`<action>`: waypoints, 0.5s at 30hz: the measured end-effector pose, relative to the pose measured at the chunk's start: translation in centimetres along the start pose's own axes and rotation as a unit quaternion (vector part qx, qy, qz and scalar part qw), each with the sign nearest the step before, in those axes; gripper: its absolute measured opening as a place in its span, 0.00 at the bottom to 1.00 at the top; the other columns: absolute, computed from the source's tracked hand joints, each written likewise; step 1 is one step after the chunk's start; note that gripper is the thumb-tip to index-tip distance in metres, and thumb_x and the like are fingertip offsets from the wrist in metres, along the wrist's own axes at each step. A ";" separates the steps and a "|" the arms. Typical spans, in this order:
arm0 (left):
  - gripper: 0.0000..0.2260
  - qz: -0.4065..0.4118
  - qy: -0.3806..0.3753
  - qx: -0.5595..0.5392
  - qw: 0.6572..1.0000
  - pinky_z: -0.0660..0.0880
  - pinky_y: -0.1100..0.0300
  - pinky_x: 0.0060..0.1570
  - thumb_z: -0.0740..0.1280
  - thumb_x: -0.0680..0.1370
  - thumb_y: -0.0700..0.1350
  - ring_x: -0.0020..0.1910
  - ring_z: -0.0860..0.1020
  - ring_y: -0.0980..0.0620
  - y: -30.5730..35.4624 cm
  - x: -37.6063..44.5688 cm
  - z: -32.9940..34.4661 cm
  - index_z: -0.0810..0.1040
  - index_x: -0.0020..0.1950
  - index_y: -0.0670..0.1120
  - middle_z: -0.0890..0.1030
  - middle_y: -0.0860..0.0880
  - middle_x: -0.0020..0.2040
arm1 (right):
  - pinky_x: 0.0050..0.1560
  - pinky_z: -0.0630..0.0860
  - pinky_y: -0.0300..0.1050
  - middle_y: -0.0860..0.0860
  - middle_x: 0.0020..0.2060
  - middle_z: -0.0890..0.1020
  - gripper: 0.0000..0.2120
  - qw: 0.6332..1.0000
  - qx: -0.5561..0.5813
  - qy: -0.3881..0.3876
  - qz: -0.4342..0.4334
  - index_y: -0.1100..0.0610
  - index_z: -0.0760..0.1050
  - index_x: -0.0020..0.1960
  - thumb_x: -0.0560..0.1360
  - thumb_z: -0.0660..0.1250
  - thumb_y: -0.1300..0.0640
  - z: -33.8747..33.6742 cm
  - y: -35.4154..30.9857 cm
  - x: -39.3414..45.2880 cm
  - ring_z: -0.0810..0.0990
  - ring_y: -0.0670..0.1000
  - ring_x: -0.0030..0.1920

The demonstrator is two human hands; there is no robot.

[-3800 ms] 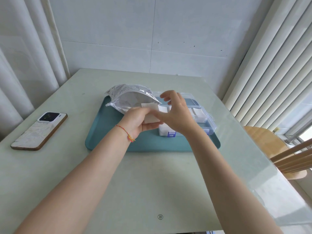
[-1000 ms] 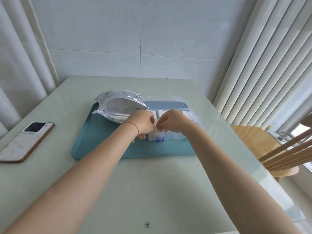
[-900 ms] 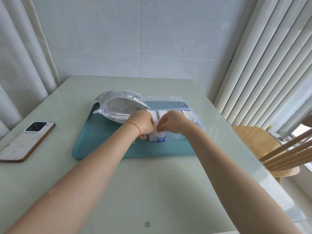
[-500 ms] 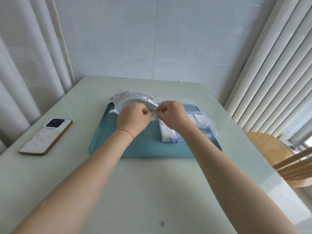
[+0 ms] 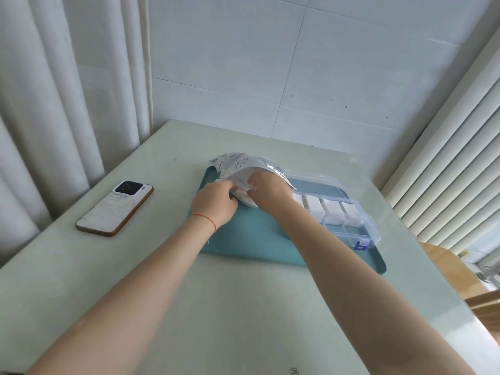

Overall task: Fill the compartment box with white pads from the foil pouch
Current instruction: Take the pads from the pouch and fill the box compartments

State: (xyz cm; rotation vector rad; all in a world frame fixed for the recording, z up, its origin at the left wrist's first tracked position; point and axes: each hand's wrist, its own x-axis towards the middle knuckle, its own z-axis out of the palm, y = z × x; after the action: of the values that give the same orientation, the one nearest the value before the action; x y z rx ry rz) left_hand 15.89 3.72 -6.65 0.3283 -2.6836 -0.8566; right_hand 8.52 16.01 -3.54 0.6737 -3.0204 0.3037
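Pale green table (image 5: 243,307), teal tray (image 5: 251,244) at centre frame bearing foil pouch (image 5: 238,163) and clear compartment box (image 5: 349,215) with white pads (image 5: 331,208), left hand (image 5: 216,203) gripping the pouch mouth, right hand (image 5: 267,189) reaching inside, its grip hidden.

We see a wall (image 5: 270,77) of large pale grey-white tiles ahead of us, with thin dark joints and a few small dark specks. On our left hang white curtains (image 5: 54,104) in long soft folds. On our right, cream vertical blinds (image 5: 446,158) let in bright daylight. A pale green glossy table (image 5: 230,307) fills the lower part of our view, its far edge meeting the tiled wall. Beyond its right edge we make out a light wooden chair (image 5: 454,272), partly cut off.
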 end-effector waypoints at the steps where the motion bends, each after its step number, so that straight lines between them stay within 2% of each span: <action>1: 0.16 0.002 -0.004 -0.005 1.000 0.76 0.54 0.50 0.62 0.75 0.41 0.51 0.80 0.42 0.0 0.0 -0.1 0.80 0.60 0.52 0.82 0.47 0.55 | 0.51 0.74 0.45 0.51 0.61 0.79 0.16 1.000 -0.022 -0.011 0.005 0.53 0.74 0.66 0.79 0.62 0.56 -0.1 -0.2 0.3 0.78 0.55 0.60; 4: 0.16 0.008 -0.015 -0.019 1.000 0.77 0.54 0.51 0.61 0.75 0.40 0.47 0.82 0.43 0.0 0.1 -0.1 0.82 0.57 0.51 0.83 0.48 0.54 | 0.46 0.72 0.45 0.52 0.58 0.80 0.15 0.997 -0.062 -0.030 0.025 0.53 0.76 0.64 0.80 0.61 0.58 -0.3 -0.8 0.8 0.79 0.55 0.58; 7: 0.15 0.009 -0.014 -0.023 1.000 0.74 0.57 0.47 0.60 0.75 0.39 0.50 0.81 0.43 -0.1 0.4 0.0 0.83 0.56 0.50 0.84 0.47 0.51 | 0.42 0.71 0.44 0.52 0.47 0.80 0.12 0.995 -0.079 -0.044 0.050 0.57 0.79 0.56 0.78 0.60 0.61 -0.3 -1.1 1.1 0.78 0.56 0.47; 9: 0.16 0.011 -0.010 -0.030 0.999 0.74 0.57 0.48 0.61 0.75 0.40 0.52 0.80 0.43 -0.2 0.4 0.0 0.82 0.57 0.50 0.83 0.47 0.52 | 0.40 0.70 0.44 0.51 0.41 0.79 0.09 0.993 -0.082 -0.059 0.054 0.57 0.79 0.51 0.77 0.61 0.57 -0.2 -1.1 1.2 0.76 0.56 0.43; 10: 0.16 0.012 -0.013 -0.041 0.999 0.75 0.57 0.49 0.61 0.75 0.40 0.51 0.80 0.43 -0.1 0.4 0.0 0.82 0.58 0.50 0.83 0.47 0.53 | 0.38 0.70 0.43 0.51 0.39 0.79 0.12 0.994 -0.072 -0.068 0.051 0.57 0.79 0.50 0.77 0.62 0.50 0.0 -1.1 1.3 0.77 0.56 0.43; 12: 0.16 0.016 -0.029 -0.066 0.997 0.77 0.54 0.50 0.62 0.75 0.40 0.47 0.82 0.43 -0.1 0.3 0.1 0.81 0.59 0.52 0.84 0.47 0.52 | 0.40 0.73 0.43 0.51 0.42 0.81 0.21 0.995 -0.039 -0.086 0.038 0.55 0.78 0.52 0.74 0.62 0.38 0.5 -0.8 1.4 0.79 0.56 0.46; 13: 0.16 0.019 -0.039 -0.067 0.997 0.77 0.54 0.50 0.62 0.74 0.40 0.46 0.82 0.43 0.0 0.3 0.2 0.81 0.59 0.53 0.84 0.47 0.52 | 0.45 0.76 0.45 0.51 0.47 0.82 0.23 0.994 -0.036 -0.093 0.031 0.55 0.78 0.56 0.74 0.62 0.37 0.7 -0.7 1.4 0.80 0.56 0.49; 15: 0.16 0.018 -0.053 -0.049 0.997 0.77 0.54 0.51 0.61 0.75 0.40 0.47 0.82 0.43 0.1 0.3 0.3 0.83 0.57 0.51 0.83 0.46 0.53 | 0.51 0.78 0.47 0.50 0.54 0.82 0.21 0.993 -0.066 -0.096 0.019 0.53 0.77 0.62 0.76 0.63 0.41 1.2 -0.5 1.7 0.80 0.55 0.53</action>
State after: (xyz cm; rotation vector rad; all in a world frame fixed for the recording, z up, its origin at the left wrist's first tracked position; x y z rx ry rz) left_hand 15.50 3.88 -6.72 0.2159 -2.7226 -1.0167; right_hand 7.25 14.62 -4.45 0.6708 -3.2009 0.0406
